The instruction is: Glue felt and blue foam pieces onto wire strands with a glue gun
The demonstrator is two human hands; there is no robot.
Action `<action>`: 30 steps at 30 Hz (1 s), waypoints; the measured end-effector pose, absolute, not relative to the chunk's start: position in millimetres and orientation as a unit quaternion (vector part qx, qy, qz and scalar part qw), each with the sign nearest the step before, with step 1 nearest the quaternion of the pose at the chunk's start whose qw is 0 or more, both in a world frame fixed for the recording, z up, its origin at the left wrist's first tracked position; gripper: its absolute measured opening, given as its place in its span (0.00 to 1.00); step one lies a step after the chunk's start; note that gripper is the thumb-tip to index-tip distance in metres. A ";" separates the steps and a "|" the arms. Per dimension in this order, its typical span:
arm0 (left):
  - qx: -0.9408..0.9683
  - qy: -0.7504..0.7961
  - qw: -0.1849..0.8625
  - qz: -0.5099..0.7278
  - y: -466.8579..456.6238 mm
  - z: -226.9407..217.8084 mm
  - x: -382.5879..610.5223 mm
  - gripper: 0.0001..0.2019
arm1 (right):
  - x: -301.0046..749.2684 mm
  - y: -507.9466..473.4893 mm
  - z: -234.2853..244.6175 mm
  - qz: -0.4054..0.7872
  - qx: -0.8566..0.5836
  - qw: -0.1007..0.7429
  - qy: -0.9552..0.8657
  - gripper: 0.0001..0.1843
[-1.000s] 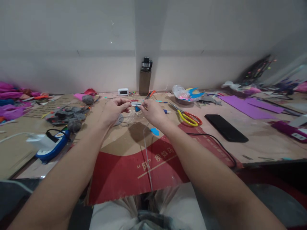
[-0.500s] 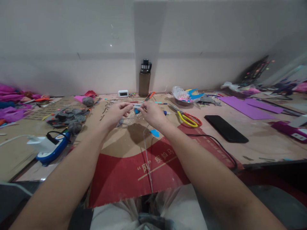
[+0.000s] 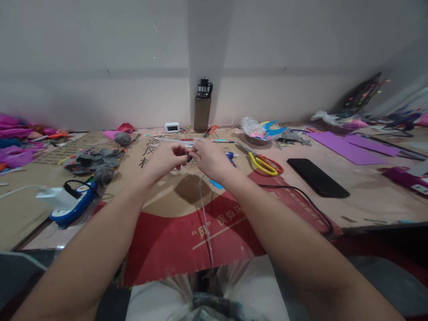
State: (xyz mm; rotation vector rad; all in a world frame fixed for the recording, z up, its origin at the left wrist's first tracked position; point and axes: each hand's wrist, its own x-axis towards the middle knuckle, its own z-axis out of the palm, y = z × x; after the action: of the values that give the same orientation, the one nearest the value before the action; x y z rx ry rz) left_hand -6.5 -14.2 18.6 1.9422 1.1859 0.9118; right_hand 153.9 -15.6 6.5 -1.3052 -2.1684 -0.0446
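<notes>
My left hand (image 3: 169, 160) and my right hand (image 3: 212, 159) meet over the cardboard, fingertips pinched together. Between them shows a small dark blue bit, too small to name. A thin grey yarn (image 3: 204, 214) runs up from my lap to my right hand, where the fingers hide its upper end. Beneath the right wrist lies a light blue cut-out (image 3: 216, 184). Just behind the left hand is a thin whitish strip (image 3: 163, 140). A blue-handled tool (image 3: 230, 156) lies right of my right hand, partly covered by it.
Red-and-brown cardboard (image 3: 160, 249) covers the table before me. Scissors (image 3: 264, 164), a phone (image 3: 317, 177) and purple sheets (image 3: 344, 147) lie right. A bottle (image 3: 202, 109), a small white clock (image 3: 172, 127) and a bowl (image 3: 257, 140) stand behind. Grey yarn balls (image 3: 104, 175) and a blue power strip (image 3: 78, 207) are left.
My hands have come closer together, fingertips now touching. The whitish strip that showed between them now appears behind the left hand. The view has shifted slightly.
</notes>
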 end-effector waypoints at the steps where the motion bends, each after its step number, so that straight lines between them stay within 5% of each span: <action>1: 0.746 0.454 0.333 0.355 -14.0 18.1 -5.9 0.05 | 153.5 -15.5 6.7 -0.017 -0.493 0.301 -0.816 0.12; 13: 0.693 0.498 0.262 0.452 -20.0 26.7 2.4 0.03 | 150.4 -14.5 -1.7 0.113 -0.454 0.461 -0.754 0.12; 16: 0.687 0.480 0.283 0.466 -18.8 25.3 3.0 0.05 | 150.7 -14.2 -2.7 0.089 -0.441 0.470 -0.759 0.05; 30: 0.635 0.454 0.352 0.516 -7.2 10.3 3.0 0.01 | 144.1 -14.9 -6.0 0.117 -0.435 0.482 -0.751 0.05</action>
State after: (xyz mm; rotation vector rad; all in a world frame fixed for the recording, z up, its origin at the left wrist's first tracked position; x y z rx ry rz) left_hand 3.0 -7.2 10.3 1.6447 1.1742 1.3363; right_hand 144.1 -14.9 -6.0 -1.0609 -1.8308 0.2840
